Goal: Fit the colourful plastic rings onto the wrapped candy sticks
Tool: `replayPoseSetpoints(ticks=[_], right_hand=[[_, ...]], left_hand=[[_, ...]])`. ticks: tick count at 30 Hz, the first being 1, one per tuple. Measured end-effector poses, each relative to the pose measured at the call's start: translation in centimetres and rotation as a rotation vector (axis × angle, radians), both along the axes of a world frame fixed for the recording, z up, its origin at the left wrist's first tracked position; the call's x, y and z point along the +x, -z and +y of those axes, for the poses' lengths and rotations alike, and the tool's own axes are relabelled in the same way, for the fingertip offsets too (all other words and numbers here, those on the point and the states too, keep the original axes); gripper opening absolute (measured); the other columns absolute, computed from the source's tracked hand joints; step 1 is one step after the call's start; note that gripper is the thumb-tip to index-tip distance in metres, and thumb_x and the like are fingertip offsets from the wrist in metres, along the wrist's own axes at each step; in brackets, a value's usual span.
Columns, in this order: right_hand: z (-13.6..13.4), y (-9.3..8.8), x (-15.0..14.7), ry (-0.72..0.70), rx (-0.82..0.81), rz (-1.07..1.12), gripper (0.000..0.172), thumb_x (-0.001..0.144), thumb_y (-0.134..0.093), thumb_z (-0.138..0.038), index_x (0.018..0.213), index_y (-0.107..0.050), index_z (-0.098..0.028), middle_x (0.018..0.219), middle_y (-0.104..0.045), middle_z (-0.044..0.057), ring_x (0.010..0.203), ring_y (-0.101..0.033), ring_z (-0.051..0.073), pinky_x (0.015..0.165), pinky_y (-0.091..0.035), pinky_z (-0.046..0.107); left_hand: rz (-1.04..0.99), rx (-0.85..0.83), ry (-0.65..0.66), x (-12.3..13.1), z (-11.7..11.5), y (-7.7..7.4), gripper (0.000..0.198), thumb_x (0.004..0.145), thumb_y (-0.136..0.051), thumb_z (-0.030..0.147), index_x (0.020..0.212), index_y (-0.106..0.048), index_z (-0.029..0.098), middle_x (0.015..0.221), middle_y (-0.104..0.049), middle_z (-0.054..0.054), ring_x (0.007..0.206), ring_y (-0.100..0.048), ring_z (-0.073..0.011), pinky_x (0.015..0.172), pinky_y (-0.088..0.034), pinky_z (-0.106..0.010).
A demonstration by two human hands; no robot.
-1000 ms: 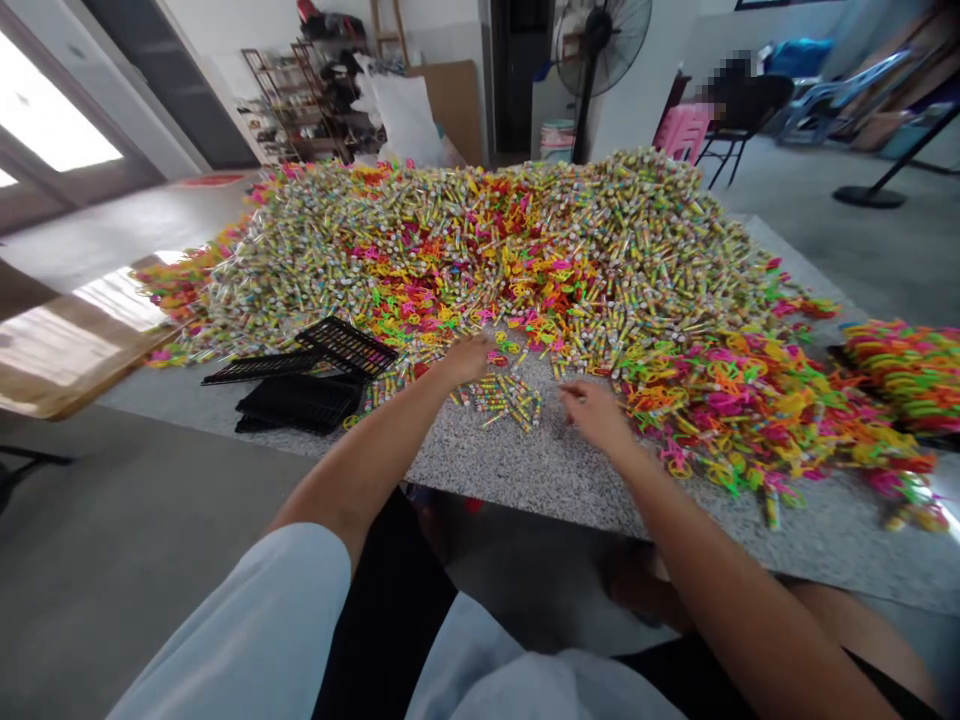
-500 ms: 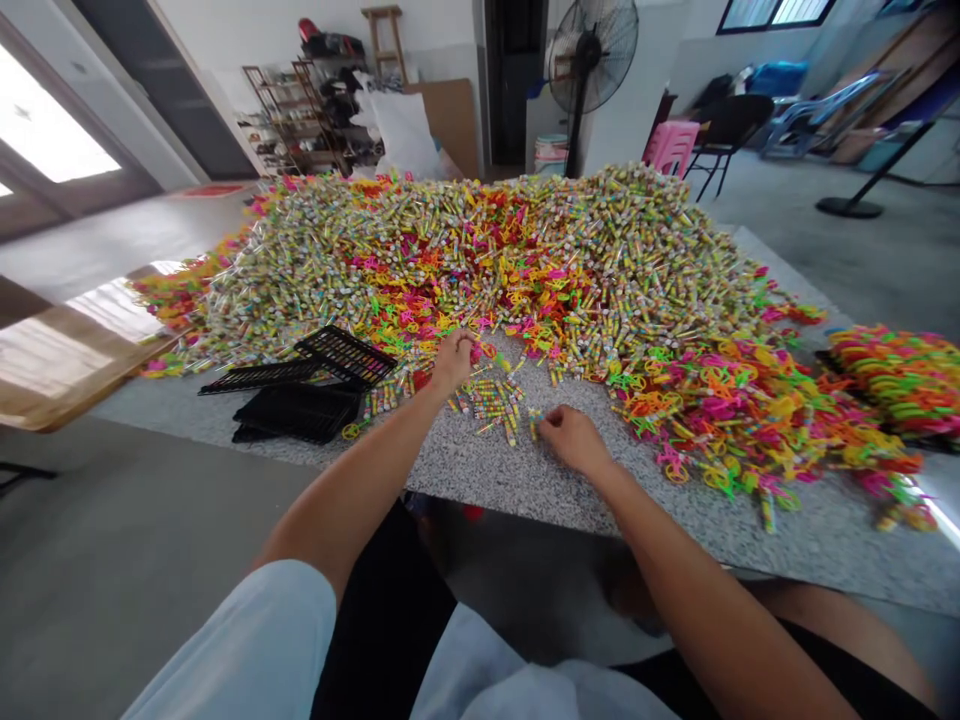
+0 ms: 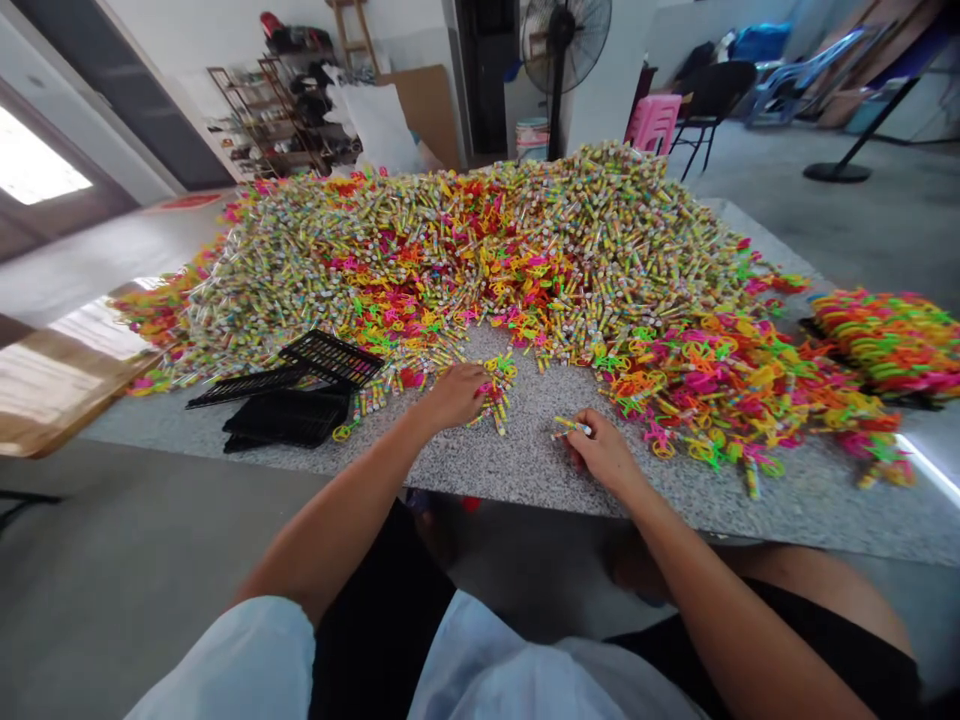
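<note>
You're gathering sticks off the counter [image 3: 525, 470]: left hand [image 3: 454, 397] rests loosely curled on a small cluster [image 3: 495, 395], right hand [image 3: 600, 452] pinches one stick [image 3: 568, 426]; next, bring them together.

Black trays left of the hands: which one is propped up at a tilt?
The gridded tray nearest the left hand. Its near edge rests on the dark stacked trays, while the thin one lies flatter farther left.

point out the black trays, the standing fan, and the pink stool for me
black trays [image 3: 300, 395]: head view, on the mesh of the near stacked tray.
standing fan [image 3: 564, 28]: head view, on the round grille.
pink stool [image 3: 654, 118]: head view, on its side panel.
</note>
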State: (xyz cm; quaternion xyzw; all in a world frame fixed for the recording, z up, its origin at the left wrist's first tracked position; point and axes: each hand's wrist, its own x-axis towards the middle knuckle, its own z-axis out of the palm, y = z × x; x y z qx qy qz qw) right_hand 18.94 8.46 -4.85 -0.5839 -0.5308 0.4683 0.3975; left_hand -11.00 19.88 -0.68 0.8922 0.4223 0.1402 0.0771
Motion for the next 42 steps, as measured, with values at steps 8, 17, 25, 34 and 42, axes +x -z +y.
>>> replayPoseSetpoints(ticks=[8, 17, 25, 34, 42], right_hand=[[0.1, -0.4, -0.8, 0.017, 0.114, 0.095, 0.013, 0.079, -0.060, -0.032, 0.087, -0.055, -0.023, 0.115, -0.073, 0.005, 0.076, -0.067, 0.017, 0.064, -0.052, 0.028], [0.0, -1.1, -1.3, -0.070, 0.111, -0.030, 0.020, 0.083, -0.049, -0.028, 0.095, -0.064, -0.023, 0.071, -0.067, -0.002, 0.062, -0.059, 0.017, 0.061, -0.045, 0.026], [-0.7, -1.3, -1.9, -0.065, 0.196, -0.229, 0.024, 0.090, -0.055, -0.034, 0.103, -0.072, -0.024, 0.082, -0.073, 0.002, 0.073, -0.061, 0.020, 0.068, -0.045, 0.029], [-0.7, -0.3, -1.9, -0.067, 0.224, -0.362, 0.025, 0.096, -0.054, -0.041, 0.105, -0.071, -0.024, 0.081, -0.072, 0.002, 0.071, -0.063, 0.020, 0.067, -0.042, 0.029], [-0.4, -1.1, -1.0, 0.115, 0.291, -0.259, 0.028, 0.093, -0.061, -0.044, 0.104, -0.075, -0.023, 0.101, -0.073, 0.007, 0.091, -0.066, 0.022, 0.084, -0.048, 0.035]], left_hand=[[-0.124, 0.020, -0.183, 0.0, 0.9, -0.1, 0.021, 0.083, -0.067, 0.024, 0.103, -0.066, 0.021, 0.106, -0.071, -0.010, 0.110, -0.062, -0.0279, 0.105, -0.043, -0.044], [-0.876, -0.679, -0.202, 8.4, -5.3, 0.0, 0.026, 0.082, -0.068, 0.031, 0.099, -0.050, 0.021, 0.085, -0.063, 0.000, 0.071, -0.062, -0.0133, 0.063, -0.047, -0.024], [-0.717, -0.537, -0.226, 10.0, -7.6, 0.8, 0.023, 0.081, -0.071, 0.030, 0.094, -0.054, 0.021, 0.080, -0.057, 0.003, 0.072, -0.054, -0.0127, 0.067, -0.043, -0.025], [-0.638, -0.458, -0.273, 10.0, -8.0, 1.5, 0.023, 0.082, -0.072, 0.028, 0.098, -0.057, 0.022, 0.084, -0.060, 0.003, 0.077, -0.057, -0.0151, 0.072, -0.044, -0.027], [-0.934, -0.711, -0.352, 9.9, -7.3, 2.2, 0.022, 0.086, -0.069, 0.037, 0.094, -0.056, 0.021, 0.077, -0.062, 0.001, 0.064, -0.058, -0.0131, 0.061, -0.044, -0.026]])
